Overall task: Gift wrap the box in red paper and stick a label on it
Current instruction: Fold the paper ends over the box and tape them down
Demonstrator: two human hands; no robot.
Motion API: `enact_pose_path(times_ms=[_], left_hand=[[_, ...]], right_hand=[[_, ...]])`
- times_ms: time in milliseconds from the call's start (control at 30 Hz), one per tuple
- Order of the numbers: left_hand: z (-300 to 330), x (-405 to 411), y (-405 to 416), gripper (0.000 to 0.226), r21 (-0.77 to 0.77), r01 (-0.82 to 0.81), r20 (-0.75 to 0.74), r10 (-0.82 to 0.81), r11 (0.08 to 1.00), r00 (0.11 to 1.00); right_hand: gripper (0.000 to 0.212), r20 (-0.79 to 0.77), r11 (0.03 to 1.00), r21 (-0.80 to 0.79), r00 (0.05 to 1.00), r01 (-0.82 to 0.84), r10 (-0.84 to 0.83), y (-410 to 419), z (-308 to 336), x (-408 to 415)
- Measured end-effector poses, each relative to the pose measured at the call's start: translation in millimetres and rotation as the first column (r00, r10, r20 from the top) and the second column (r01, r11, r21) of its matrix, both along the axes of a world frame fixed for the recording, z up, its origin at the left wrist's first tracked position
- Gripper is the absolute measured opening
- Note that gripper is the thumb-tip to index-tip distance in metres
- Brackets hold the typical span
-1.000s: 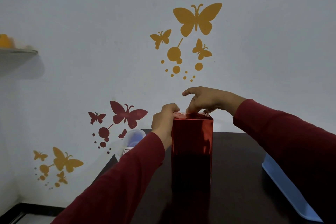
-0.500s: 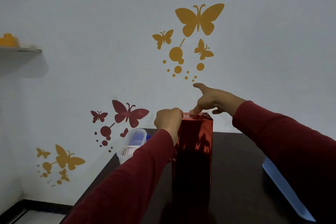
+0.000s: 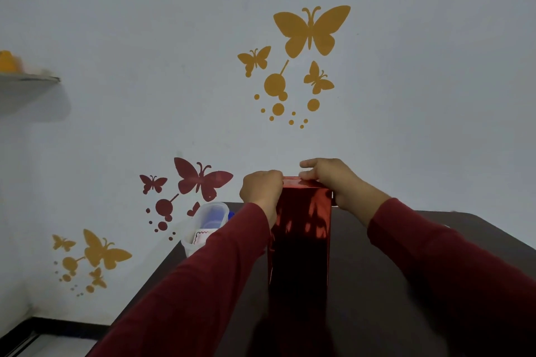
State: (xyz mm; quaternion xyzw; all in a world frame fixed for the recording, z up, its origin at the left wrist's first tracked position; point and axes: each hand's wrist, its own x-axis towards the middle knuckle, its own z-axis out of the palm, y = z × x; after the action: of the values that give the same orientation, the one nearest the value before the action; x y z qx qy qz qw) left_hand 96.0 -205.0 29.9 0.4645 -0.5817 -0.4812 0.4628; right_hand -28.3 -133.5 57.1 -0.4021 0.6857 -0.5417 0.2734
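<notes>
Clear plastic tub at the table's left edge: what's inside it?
In the clear tub, something blue shows near the top and a white card with a red scalloped border lower down. The left sleeve covers the rest.

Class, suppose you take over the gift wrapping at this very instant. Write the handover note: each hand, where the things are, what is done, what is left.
Left hand: closed at the top left edge of the box, pressing the red paper there.
Right hand: across the top right edge, fingers holding the top fold down.
Box: stands upright on the dark table, its visible front face covered in shiny red paper.
Clear plastic container: at the table's far left, behind the left arm; a small card shows inside.
Done: sides wrapped.
Left: finish and secure the top fold; whether it is taped cannot be seen. No label shows on the box yet, so stick one on.
</notes>
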Motion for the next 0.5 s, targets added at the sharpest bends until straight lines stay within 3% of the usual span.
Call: enact_pose_path(times_ms=[100,167,233,333,400,500], left_hand=[[-3,3,0,0.019,0.058,0.062,-0.156,-0.052,0.996,0.986],[-13,10,6,0.043,0.102,0.219,-0.352,-0.171,0.970,0.920],[-33,20,16,0.055,-0.003,0.385,-0.463,-0.342,0.923,0.817],[-83,36,17,0.069,-0.194,0.446,-0.408,-0.485,0.874,0.773],[-114,39,17,0.078,-0.265,0.498,-0.343,-0.564,0.825,0.751],[-124,40,30,0.065,-0.277,0.503,-0.228,-0.564,0.819,0.794]], right_hand=[[0.034,0.224,0.984,-0.179,0.974,0.020,0.021,1,-10,-2],[0.029,0.270,0.967,-0.251,0.963,0.046,0.025,3,-20,-4],[0.030,0.275,0.941,-0.339,0.958,0.015,0.084,14,-35,1],[0.058,0.229,0.854,-0.517,0.952,-0.060,0.205,29,-82,6],[0.060,0.198,0.822,-0.555,0.939,-0.129,0.281,37,-119,10],[0.060,0.249,0.831,-0.533,0.910,-0.156,0.331,43,-153,14]])
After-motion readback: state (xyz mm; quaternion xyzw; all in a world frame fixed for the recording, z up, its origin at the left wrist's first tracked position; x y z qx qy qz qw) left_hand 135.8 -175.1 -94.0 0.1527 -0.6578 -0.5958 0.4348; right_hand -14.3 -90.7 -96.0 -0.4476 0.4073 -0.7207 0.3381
